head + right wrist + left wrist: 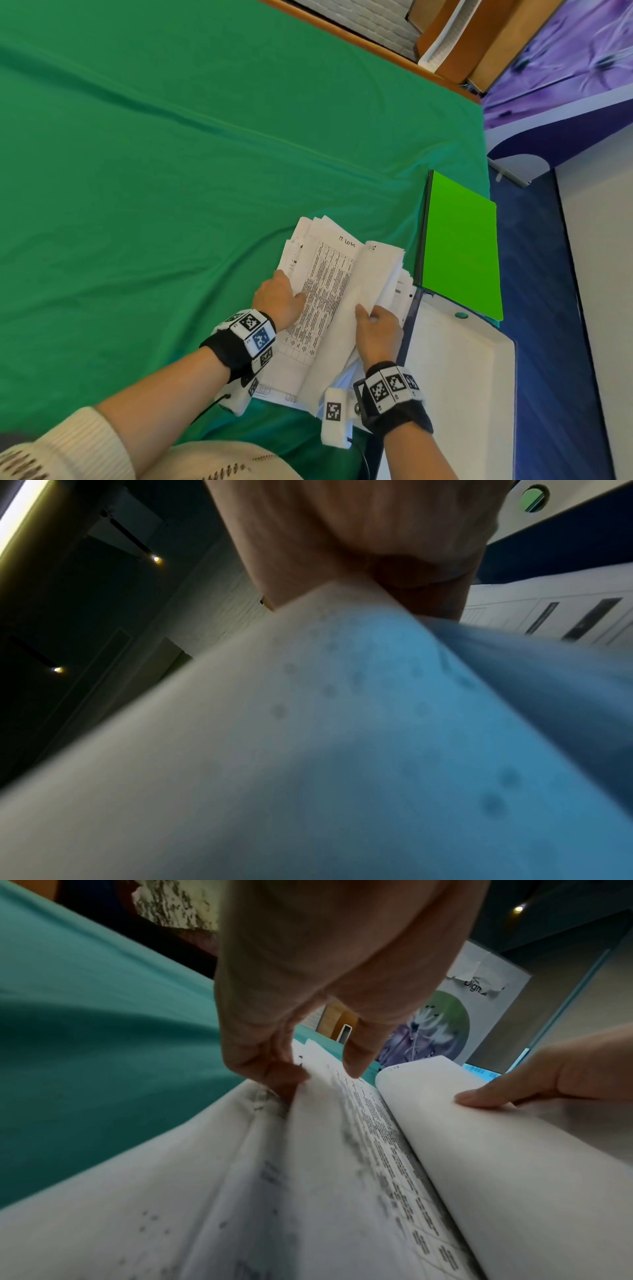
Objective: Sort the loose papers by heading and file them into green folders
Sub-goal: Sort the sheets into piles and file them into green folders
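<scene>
A thick stack of papers [337,301] lies on the green cloth [171,154] covering the counter, near its right edge, opened like a book. The left hand [279,301] pinches the edges of a few left-side sheets between thumb and fingers, while its index fingertip [356,1066] reaches over the printed table page. That page [325,291] carries a handwritten heading that seems to read "IT LOGS". The right hand [378,330] curls round a bundle of turned-back sheets [363,308], thumb on top, fingers hidden beneath. A bright green folder [460,246] lies closed just to the right of the stack, partly over the counter's edge and resting on a white surface [459,377].

The paper looks light, thin and floppy. Single sheets will likely sag, slide over one another and crease if gripped hard. A sensible hold is probably at a free corner or long edge, thumb above and fingers below, peeling one sheet off while the other hand steadies the rest. The bowed bundle may spring back or fan out if released. The folder appears stiffer and should lift by its open edge.
</scene>
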The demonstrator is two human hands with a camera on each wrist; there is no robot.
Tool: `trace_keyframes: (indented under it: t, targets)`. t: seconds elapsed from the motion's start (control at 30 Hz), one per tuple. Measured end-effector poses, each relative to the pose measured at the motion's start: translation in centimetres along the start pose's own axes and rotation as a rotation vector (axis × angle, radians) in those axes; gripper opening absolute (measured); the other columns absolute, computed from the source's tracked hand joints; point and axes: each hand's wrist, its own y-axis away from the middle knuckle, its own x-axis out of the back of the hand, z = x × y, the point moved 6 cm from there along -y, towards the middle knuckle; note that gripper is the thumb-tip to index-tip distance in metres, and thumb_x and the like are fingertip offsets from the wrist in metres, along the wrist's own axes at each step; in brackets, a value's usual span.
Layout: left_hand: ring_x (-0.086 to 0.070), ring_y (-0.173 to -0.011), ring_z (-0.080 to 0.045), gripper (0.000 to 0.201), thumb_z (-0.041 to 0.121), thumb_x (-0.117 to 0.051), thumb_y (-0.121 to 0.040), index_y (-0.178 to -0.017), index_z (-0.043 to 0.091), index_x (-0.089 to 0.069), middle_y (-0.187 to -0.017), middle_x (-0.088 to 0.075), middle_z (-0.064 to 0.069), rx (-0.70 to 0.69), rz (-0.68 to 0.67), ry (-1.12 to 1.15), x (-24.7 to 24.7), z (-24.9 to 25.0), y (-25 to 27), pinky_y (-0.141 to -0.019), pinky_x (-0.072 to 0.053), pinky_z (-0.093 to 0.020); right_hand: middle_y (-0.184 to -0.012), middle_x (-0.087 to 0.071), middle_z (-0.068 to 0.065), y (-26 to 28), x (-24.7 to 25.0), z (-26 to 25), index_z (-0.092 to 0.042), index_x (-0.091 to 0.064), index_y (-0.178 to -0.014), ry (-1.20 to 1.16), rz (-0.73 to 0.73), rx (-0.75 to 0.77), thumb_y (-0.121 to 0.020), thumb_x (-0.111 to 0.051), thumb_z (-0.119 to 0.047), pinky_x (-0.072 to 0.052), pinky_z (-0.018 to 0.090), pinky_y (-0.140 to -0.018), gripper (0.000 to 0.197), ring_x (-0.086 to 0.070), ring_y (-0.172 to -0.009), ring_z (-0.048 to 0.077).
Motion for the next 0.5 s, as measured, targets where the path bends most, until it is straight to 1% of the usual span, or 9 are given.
trace_keyframes:
  t: [0.03,0.07,0.13,0.17,0.23,0.3,0.4,0.43,0.5]
  targets:
    - [-0.057,-0.078,-0.022,0.020,0.030,-0.055,-0.096,-0.098,0.010,-0.051,-0.087,-0.058,-0.003,-0.044,-0.002,0.000,0.0,0.3,0.1,-0.060,-0.041,-0.028,-0.072,-0.062,0.004,0.0,-0.1,0.1,-0.008,-0.060,-0.069,-0.005,-0.003,-0.005,-0.094,-0.057,-0.029,-0.048,0.032,-0.074,0.032,-0.059,-0.077,0.026]
    - [-0.054,-0.069,-0.021,0.020,0.028,-0.053,-0.098,-0.085,0.013,-0.050,-0.075,-0.054,0.000,-0.097,0.016,-0.007,0.1,0.6,0.3,-0.054,-0.037,-0.027,-0.076,-0.063,0.007,0.0,-0.3,0.3,-0.004,-0.062,-0.075,-0.008,-0.009,-0.013,-0.095,-0.055,-0.028,-0.048,0.033,-0.075,0.032,-0.059,-0.078,0.026]
    - [-0.046,-0.057,-0.017,0.033,0.028,-0.048,-0.101,-0.071,0.015,-0.046,-0.062,-0.046,0.004,-0.184,0.081,-0.079,0.6,1.5,0.8,-0.050,-0.031,-0.027,-0.080,-0.064,0.008,-0.1,-0.5,0.6,-0.002,-0.063,-0.081,-0.029,-0.015,-0.030,-0.095,-0.054,-0.027,-0.047,0.032,-0.076,0.030,-0.059,-0.080,0.026]
    - [-0.046,-0.056,-0.017,0.034,0.031,-0.045,-0.103,-0.073,0.015,-0.050,-0.062,-0.047,0.005,-0.220,0.117,-0.162,0.8,2.0,1.0,-0.052,-0.033,-0.027,-0.082,-0.064,0.009,-0.1,-0.5,0.8,-0.003,-0.062,-0.081,-0.042,-0.016,-0.039,-0.095,-0.053,-0.027,-0.047,0.032,-0.076,0.029,-0.059,-0.081,0.026]
    - [-0.049,-0.060,-0.018,0.032,0.035,-0.041,-0.104,-0.086,0.018,-0.060,-0.067,-0.050,0.005,-0.298,0.164,-0.447,0.9,3.1,1.5,-0.056,-0.037,-0.027,-0.083,-0.065,0.010,-0.1,-0.5,1.0,-0.004,-0.061,-0.079,-0.059,-0.013,-0.054,-0.095,-0.053,-0.025,-0.045,0.031,-0.075,0.028,-0.059,-0.082,0.027]
    - [-0.048,-0.059,-0.016,0.022,0.031,-0.045,-0.104,-0.092,0.021,-0.060,-0.068,-0.047,0.005,-0.365,0.162,-0.693,0.8,3.9,1.9,-0.054,-0.037,-0.027,-0.083,-0.065,0.011,-0.1,-0.4,1.2,-0.003,-0.061,-0.079,-0.064,-0.011,-0.055,-0.095,-0.052,-0.025,-0.046,0.032,-0.076,0.028,-0.060,-0.083,0.028]
    - [-0.047,-0.059,-0.015,0.020,0.025,-0.047,-0.103,-0.083,0.022,-0.046,-0.070,-0.046,0.004,-0.400,0.141,-0.790,0.9,4.6,2.0,-0.052,-0.035,-0.028,-0.085,-0.065,0.010,-0.1,-0.4,1.2,-0.005,-0.062,-0.081,-0.063,-0.020,-0.058,-0.095,-0.052,-0.026,-0.047,0.033,-0.078,0.027,-0.060,-0.084,0.027]
    - [-0.047,-0.059,-0.016,0.021,0.025,-0.047,-0.103,-0.082,0.022,-0.046,-0.070,-0.048,0.004,-0.413,0.152,-0.783,0.9,4.8,2.1,-0.051,-0.034,-0.028,-0.086,-0.065,0.010,-0.1,-0.4,1.2,-0.005,-0.062,-0.082,-0.063,-0.017,-0.057,-0.096,-0.051,-0.026,-0.047,0.033,-0.079,0.027,-0.060,-0.085,0.027]
    - [-0.050,-0.060,-0.018,0.022,0.025,-0.045,-0.103,-0.084,0.021,-0.055,-0.073,-0.055,0.002,-0.463,0.158,-0.706,0.6,5.3,2.3,-0.053,-0.035,-0.029,-0.087,-0.065,0.009,-0.1,-0.5,1.0,-0.006,-0.063,-0.084,-0.085,-0.011,-0.056,-0.096,-0.050,-0.027,-0.048,0.035,-0.081,0.027,-0.060,-0.087,0.028]
